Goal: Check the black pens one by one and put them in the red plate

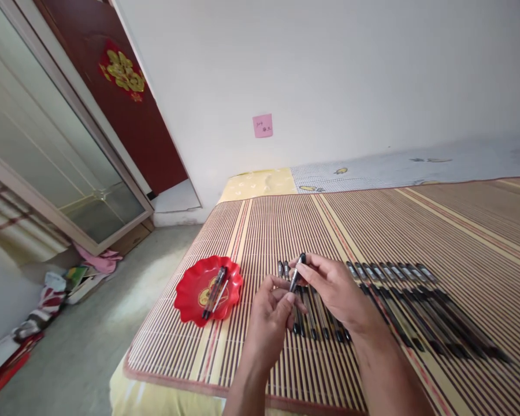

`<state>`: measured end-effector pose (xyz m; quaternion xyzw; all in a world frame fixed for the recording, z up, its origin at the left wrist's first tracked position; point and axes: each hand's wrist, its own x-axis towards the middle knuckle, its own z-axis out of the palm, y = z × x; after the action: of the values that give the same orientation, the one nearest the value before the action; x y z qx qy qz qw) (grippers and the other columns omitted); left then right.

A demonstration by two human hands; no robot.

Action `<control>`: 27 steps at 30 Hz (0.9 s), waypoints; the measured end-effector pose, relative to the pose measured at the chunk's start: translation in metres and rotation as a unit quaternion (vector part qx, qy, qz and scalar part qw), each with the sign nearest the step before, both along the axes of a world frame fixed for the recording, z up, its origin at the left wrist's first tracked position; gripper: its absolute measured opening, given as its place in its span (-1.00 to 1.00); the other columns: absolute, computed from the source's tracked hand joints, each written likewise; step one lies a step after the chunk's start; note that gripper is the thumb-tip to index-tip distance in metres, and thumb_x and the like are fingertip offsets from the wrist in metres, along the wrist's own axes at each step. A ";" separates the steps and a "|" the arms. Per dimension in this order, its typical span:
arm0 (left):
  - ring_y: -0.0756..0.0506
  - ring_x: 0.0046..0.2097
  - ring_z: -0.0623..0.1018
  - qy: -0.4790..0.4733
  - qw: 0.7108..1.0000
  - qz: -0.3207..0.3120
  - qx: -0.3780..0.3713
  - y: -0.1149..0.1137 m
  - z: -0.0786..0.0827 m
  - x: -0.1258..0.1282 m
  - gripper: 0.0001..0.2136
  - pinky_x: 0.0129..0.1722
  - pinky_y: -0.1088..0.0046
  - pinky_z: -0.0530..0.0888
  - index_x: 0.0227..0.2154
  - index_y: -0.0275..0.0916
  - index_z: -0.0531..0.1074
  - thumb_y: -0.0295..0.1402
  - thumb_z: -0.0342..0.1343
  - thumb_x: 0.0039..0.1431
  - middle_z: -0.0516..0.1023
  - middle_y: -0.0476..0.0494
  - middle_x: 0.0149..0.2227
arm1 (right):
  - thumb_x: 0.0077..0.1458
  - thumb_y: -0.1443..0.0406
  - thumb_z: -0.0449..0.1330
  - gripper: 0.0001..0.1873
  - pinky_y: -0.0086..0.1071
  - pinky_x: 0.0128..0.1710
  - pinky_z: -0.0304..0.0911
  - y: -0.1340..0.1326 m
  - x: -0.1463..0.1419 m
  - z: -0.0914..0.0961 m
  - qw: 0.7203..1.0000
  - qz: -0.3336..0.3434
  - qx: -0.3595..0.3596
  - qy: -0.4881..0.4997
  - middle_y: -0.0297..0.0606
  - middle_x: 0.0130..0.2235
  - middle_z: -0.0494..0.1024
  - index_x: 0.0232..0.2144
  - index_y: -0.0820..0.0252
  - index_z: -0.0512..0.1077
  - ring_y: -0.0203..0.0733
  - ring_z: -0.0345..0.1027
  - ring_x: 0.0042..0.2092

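Observation:
My left hand (272, 315) and my right hand (334, 288) meet over a striped bamboo mat (372, 231), both closed on one black pen (296, 274) that points up and away. The right hand's fingers pinch its upper half; the left hand's fingers grip its lower end. Behind and right of the hands lies a row of several black pens (416, 306), side by side on the mat. A red scalloped plate (186, 294) sits to the left with a few pens (215, 284) in it.
The mat covers a bed with a yellow sheet (260, 182) by a white wall. A pink note (262, 125) sticks to the wall. Left of the bed is grey floor, with clothes and clutter (69, 283) under a glass sliding door (47, 150).

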<state>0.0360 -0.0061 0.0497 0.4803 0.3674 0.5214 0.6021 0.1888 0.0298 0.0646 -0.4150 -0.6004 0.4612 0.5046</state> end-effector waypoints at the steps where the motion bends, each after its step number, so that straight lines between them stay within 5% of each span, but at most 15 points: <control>1: 0.09 -0.57 0.30 0.007 1.000 0.002 0.002 0.001 0.000 -0.001 -0.66 -0.54 0.55 0.20 -0.25 -0.21 0.28 -0.09 0.27 0.21 0.62 -0.10 -0.44 | 0.26 -0.05 0.22 -0.54 -0.23 -0.10 0.44 0.000 0.000 -0.001 1.000 -0.005 -0.008 0.002 -0.21 -0.20 0.62 -0.03 0.16 0.58 -0.12 0.52 -0.16; 4: 0.00 -0.45 0.48 0.070 0.996 0.046 0.014 0.008 -0.002 -0.022 -0.71 -0.41 0.47 0.39 -0.24 -0.23 0.35 -0.11 0.22 0.21 0.65 -0.18 -0.34 | 0.24 -0.08 0.25 -0.46 -0.13 -0.01 0.44 -0.001 0.003 0.001 0.996 -0.085 -0.022 0.019 -0.15 -0.03 0.63 0.13 0.07 0.51 -0.08 0.54 -0.07; 6: -0.09 -0.30 0.57 0.161 0.977 0.136 0.033 0.018 -0.007 -0.052 -0.73 -0.27 0.38 0.49 -0.26 -0.25 0.44 -0.13 0.22 0.16 0.65 -0.20 -0.28 | 0.25 -0.08 0.25 -0.51 -0.11 -0.01 0.45 -0.002 0.008 0.003 0.981 -0.183 0.004 0.059 -0.15 0.05 0.61 0.07 0.04 0.53 -0.10 0.54 -0.08; 8: -0.15 -0.24 0.59 0.307 0.913 0.264 0.048 0.028 -0.013 -0.090 -0.73 -0.21 0.34 0.50 -0.25 -0.25 0.52 -0.14 0.21 0.13 0.64 -0.19 -0.28 | 0.23 -0.07 0.26 -0.59 -0.16 -0.08 0.47 -0.001 0.013 0.005 0.957 -0.264 0.043 0.116 -0.15 0.05 0.61 -0.10 0.07 0.58 -0.16 0.53 -0.16; 10: -0.17 -0.28 0.61 0.451 0.833 0.320 0.007 0.037 -0.018 -0.128 -0.73 -0.25 0.33 0.50 -0.22 -0.25 0.56 -0.16 0.15 0.16 0.65 -0.16 -0.32 | 0.21 -0.06 0.29 -0.62 -0.21 -0.15 0.48 0.000 0.015 0.005 0.942 -0.291 0.057 0.158 -0.16 0.00 0.61 -0.23 0.11 0.57 -0.21 0.52 -0.22; 14: -0.24 -0.25 0.64 0.531 0.775 0.341 -0.028 0.047 -0.022 -0.172 -0.79 -0.23 0.30 0.46 -0.28 -0.27 0.62 -0.27 0.16 0.16 0.68 -0.19 -0.34 | 0.19 -0.04 0.32 -0.64 -0.24 -0.18 0.49 0.003 0.011 0.001 0.951 -0.260 0.044 0.163 -0.16 -0.07 0.62 -0.26 0.11 0.57 -0.17 0.52 -0.19; 20: -0.30 -0.15 0.65 0.617 0.715 0.326 -0.052 0.053 -0.024 -0.173 -0.79 -0.18 0.27 0.42 -0.25 -0.27 0.66 -0.36 0.12 0.22 0.71 -0.32 -0.23 | 0.22 -0.04 0.29 -0.64 -0.15 -0.11 0.50 0.005 0.005 -0.006 0.966 -0.228 0.035 0.117 -0.21 -0.20 0.60 -0.19 0.09 0.56 -0.15 0.51 -0.22; 27: -0.31 -0.11 0.65 0.653 0.696 0.293 -0.067 0.056 -0.023 -0.162 -0.81 -0.18 0.25 0.41 -0.25 -0.25 0.66 -0.32 0.16 0.25 0.71 -0.30 -0.22 | 0.24 -0.02 0.27 -0.67 -0.17 -0.10 0.49 0.002 0.002 -0.005 0.972 -0.218 0.033 0.083 -0.22 -0.20 0.62 -0.20 0.09 0.58 -0.17 0.52 -0.24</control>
<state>-0.1257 0.0504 0.0269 0.5263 0.8242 0.2007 0.0588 0.1904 0.0319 0.0599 -0.4795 -0.4667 0.3531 0.6539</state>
